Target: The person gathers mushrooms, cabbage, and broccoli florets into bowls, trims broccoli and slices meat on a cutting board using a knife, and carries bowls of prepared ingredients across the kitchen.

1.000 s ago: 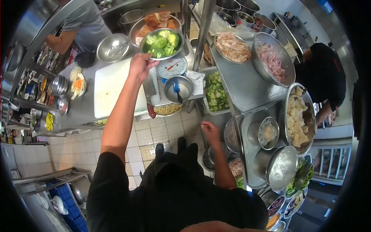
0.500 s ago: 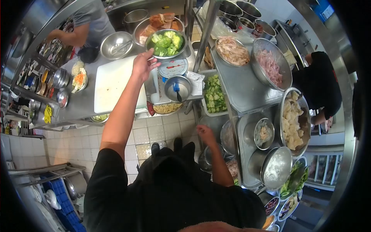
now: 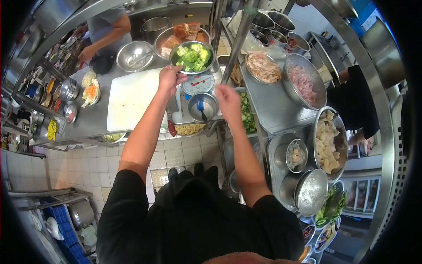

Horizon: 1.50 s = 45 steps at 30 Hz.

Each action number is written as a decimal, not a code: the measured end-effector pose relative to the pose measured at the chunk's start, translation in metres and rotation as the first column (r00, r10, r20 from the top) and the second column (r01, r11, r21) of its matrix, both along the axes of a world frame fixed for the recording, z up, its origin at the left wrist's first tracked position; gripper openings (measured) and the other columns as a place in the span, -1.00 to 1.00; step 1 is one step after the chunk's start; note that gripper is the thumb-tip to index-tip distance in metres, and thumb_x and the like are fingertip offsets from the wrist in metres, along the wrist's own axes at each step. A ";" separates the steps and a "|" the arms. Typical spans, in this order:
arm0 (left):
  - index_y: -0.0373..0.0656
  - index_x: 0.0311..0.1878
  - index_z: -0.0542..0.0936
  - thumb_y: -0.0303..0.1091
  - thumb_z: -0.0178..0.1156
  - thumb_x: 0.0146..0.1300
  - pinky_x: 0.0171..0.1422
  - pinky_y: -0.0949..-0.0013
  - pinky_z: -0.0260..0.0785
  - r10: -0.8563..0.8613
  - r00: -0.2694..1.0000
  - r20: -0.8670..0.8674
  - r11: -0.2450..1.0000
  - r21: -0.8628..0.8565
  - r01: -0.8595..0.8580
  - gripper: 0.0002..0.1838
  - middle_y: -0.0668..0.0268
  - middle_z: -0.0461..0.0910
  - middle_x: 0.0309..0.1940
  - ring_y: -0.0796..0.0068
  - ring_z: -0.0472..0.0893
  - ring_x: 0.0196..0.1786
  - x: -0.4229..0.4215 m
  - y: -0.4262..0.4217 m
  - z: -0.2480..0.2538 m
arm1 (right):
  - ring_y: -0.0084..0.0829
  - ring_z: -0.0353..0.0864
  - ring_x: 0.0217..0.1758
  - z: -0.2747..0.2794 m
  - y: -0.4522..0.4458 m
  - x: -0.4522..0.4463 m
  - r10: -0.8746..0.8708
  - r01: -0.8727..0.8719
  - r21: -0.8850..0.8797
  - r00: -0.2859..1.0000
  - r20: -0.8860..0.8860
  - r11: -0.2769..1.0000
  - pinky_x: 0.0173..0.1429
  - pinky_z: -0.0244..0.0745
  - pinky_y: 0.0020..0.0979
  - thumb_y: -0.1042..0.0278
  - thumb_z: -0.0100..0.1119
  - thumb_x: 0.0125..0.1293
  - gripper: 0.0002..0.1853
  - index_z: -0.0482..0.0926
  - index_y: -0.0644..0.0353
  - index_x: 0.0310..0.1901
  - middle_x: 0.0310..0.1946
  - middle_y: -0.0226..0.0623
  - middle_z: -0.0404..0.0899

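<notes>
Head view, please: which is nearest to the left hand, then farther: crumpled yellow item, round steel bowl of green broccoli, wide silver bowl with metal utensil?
1. Broccoli bowl, at the left hand's fingers.
2. Silver bowl, farther forward, to the hand's left.
3. Yellow item, far left.

No lettering, brand name or number can be read in this kitchen scene. The round white dial of a kitchen scale carries a ring of printed markings and red detail at its center, all too small to make out.
</notes>
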<state>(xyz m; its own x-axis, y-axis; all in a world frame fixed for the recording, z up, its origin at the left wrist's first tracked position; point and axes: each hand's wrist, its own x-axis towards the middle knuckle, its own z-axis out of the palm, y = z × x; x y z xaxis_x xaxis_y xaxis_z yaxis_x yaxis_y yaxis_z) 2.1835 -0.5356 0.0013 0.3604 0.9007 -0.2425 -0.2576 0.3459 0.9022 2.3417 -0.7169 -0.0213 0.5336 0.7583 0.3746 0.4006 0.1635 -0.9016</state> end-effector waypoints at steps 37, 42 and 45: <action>-0.15 -0.30 0.42 -0.38 0.18 0.32 -0.22 0.34 0.61 -0.014 0.997 0.071 0.999 -0.051 0.018 -0.86 0.29 0.52 -0.30 0.41 0.61 -0.27 -0.009 -0.019 0.007 | -0.22 0.63 -0.10 0.088 0.197 -0.021 0.193 0.068 -0.323 0.681 0.707 0.944 0.13 0.32 -0.16 0.05 0.38 0.03 -0.65 0.71 -0.02 -0.15 -0.22 -0.18 0.68; -0.14 -0.31 0.42 -0.37 0.18 0.33 -0.21 0.34 0.60 -0.020 0.998 0.056 0.999 -0.050 0.022 -0.85 0.30 0.52 -0.31 0.43 0.61 -0.27 -0.009 -0.018 0.007 | -0.38 0.63 -0.23 0.084 0.191 -0.006 0.114 -0.125 0.042 0.974 0.198 0.991 -0.02 0.45 -0.33 0.26 0.30 0.12 -0.76 0.67 0.11 -0.17 -0.31 -0.22 0.67; -0.16 -0.27 0.43 -0.35 0.19 0.33 -0.20 0.34 0.60 -0.036 0.998 0.051 0.997 -0.061 0.039 -0.85 0.29 0.51 -0.29 0.44 0.60 -0.27 -0.012 -0.017 0.008 | -0.53 0.60 -0.21 0.108 0.105 -0.015 0.258 -0.220 0.208 0.950 -0.174 0.953 -0.18 0.52 -0.47 0.48 0.15 0.19 -0.78 0.53 0.35 -0.13 -0.28 -0.29 0.63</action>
